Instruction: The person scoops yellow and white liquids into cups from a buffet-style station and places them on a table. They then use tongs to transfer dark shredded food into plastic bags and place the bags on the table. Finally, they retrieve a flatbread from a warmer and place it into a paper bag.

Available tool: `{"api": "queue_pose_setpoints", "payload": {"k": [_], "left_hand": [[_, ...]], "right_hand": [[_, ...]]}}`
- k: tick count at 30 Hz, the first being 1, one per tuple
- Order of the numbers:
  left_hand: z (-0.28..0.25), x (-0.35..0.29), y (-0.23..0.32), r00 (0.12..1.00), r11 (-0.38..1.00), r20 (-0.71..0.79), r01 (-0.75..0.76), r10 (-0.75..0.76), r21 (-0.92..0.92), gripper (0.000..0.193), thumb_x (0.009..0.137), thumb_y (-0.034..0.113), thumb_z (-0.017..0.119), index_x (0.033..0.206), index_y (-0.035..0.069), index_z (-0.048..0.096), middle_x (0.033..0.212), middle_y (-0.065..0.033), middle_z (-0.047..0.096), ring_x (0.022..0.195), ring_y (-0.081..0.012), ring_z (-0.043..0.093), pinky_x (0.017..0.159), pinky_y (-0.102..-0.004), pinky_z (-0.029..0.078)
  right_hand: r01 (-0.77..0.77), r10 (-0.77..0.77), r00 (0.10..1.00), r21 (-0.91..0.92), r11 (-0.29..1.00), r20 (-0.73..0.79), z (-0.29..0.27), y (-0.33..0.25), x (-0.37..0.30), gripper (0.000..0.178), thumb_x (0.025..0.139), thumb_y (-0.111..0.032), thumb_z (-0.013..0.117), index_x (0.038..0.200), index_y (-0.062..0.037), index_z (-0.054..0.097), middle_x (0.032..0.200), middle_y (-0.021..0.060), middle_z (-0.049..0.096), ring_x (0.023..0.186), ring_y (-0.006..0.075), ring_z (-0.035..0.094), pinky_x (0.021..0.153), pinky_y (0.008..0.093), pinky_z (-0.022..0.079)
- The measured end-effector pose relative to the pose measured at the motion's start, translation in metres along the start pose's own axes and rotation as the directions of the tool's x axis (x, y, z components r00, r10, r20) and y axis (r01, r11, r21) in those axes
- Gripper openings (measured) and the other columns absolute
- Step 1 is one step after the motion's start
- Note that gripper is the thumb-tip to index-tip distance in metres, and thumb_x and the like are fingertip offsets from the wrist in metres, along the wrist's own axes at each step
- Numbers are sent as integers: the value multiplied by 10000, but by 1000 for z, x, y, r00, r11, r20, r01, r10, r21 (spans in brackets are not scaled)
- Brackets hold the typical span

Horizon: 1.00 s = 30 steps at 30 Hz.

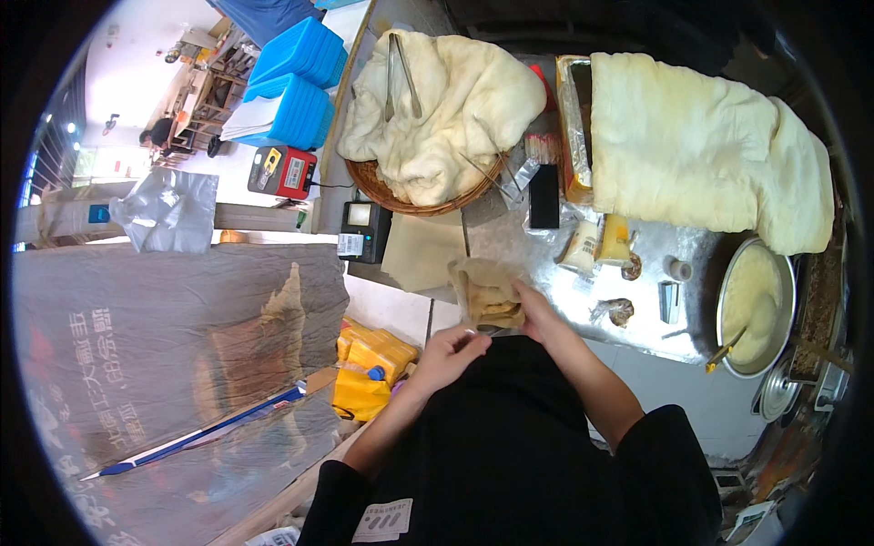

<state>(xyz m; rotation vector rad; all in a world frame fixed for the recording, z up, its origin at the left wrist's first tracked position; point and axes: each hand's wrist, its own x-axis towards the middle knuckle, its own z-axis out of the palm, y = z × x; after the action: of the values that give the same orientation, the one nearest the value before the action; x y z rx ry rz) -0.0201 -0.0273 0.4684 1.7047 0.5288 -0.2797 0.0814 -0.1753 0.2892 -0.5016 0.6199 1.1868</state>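
In front of my body I hold a soft, tan, pouch-like bag (485,284) with folds showing inside its mouth. My left hand (451,357) is closed at its lower left edge, thumb and fingers pinched together. My right hand (535,314) grips its right side, with the fingers partly hidden behind it. What lies deep in the folds is too small to make out. Just beyond the bag is a flat, tan board or sheet (423,247) at the counter's edge.
A wicker basket (437,207) holds a cream cloth with metal tongs (391,77) on top. Another cream cloth (692,146) covers a box at the right. A metal basin (790,314) of pale yellow contents stands far right. Yellow packs (373,355) sit lower left beside a grey sheet (164,364).
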Motion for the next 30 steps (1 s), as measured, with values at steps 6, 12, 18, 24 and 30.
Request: {"api": "queue_pose_setpoints", "payload": {"k": [6,12,18,24,30], "left_hand": [[-30,11,22,998,794,33,-27,60,-607,206,939,146,585,771,27,588,714,-43,565,632,-101,472,586,-236,368],[-41,24,-9,998,653,33,-9,52,-758,181,933,124,556,830,-18,603,777,-97,592,711,-188,529,700,-293,442],[-23,47,-26,976,738,216,129,24,-663,397,899,-57,499,1290,-46,564,1276,-178,612,1162,-296,610,1061,-392,441],[18,128,-49,871,892,206,-411,445,-188,319,826,-40,581,1140,-19,634,1110,-78,678,956,-185,647,855,-281,497],[1,187,-97,930,976,298,-191,215,-106,127,880,129,630,841,9,647,886,-38,648,795,-172,593,734,-289,470]], "right_hand": [[219,-613,775,-975,35,152,-27,-38,-80,244,898,-166,589,1099,-63,680,1149,224,623,1005,348,640,854,372,525],[269,-755,577,-945,-184,311,25,-67,-118,207,836,77,493,874,-22,670,910,146,696,890,283,655,822,303,501],[505,-464,860,-485,714,211,89,-42,-121,236,870,120,454,977,-10,619,975,114,695,920,221,697,753,289,555],[384,-379,915,-583,716,138,96,-36,-69,77,939,8,570,990,-46,591,993,102,671,834,186,703,688,280,578],[320,-529,836,-653,687,-147,14,-82,-37,148,839,0,673,882,-106,579,809,26,631,736,124,623,661,255,542]]}}
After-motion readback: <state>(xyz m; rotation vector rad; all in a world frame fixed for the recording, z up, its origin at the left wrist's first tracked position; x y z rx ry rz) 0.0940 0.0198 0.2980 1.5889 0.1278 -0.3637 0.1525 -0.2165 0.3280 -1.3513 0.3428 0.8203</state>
